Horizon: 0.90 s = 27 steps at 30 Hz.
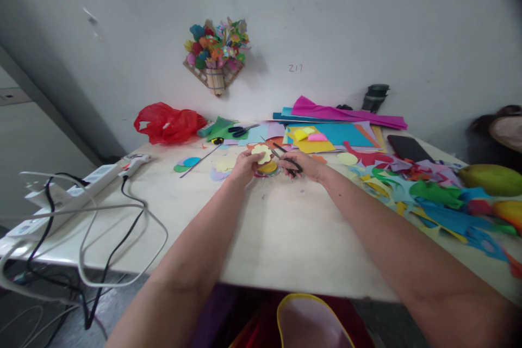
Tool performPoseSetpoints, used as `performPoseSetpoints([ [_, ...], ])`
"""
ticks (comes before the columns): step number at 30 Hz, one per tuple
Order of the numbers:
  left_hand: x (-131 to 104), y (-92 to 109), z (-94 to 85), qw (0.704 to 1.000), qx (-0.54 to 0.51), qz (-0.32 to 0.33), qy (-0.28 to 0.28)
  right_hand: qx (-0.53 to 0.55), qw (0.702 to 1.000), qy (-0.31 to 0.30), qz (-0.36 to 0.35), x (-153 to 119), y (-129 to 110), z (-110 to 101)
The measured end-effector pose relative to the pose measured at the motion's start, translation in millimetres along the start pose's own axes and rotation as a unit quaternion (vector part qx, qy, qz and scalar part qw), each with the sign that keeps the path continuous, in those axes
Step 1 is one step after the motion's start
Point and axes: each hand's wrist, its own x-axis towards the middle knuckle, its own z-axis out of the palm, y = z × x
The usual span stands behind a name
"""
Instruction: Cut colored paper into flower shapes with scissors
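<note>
A pale yellow flower-shaped paper piece is pinched between the thumb and fingers of my left hand. Just right of it, my right hand is closed round the dark handles of a pair of scissors, whose blades stand apart and point up and left toward the paper. Beneath the flower lies a round item with a yellow disc, partly covered by my hands. A second pair of scissors with dark handles rests farther back on green paper.
A red plastic bag lies back left. Power strips with tangled cables cover the left edge of the table. Coloured sheets, a phone, paper scraps and a green fruit are on the right.
</note>
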Motion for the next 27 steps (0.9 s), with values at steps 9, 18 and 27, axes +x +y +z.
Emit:
performPoseSetpoints([
  [9, 0.6, -0.6, 0.1, 1.000, -0.004, -0.003, -0.005, -0.005, 1.000, 0.008, 0.002, -2.1, -3.8, 1.8],
  [18, 2.9, -3.4, -2.3, 1.000, 0.002, 0.001, -0.009, -0.002, 1.000, 0.010, 0.002, -0.7, -2.4, 1.0],
  [27, 2.3, -2.5, -2.3, 1.000, 0.005, 0.000, -0.008, 0.005, 1.000, 0.015, 0.007, 1.1, 0.0, 1.8],
])
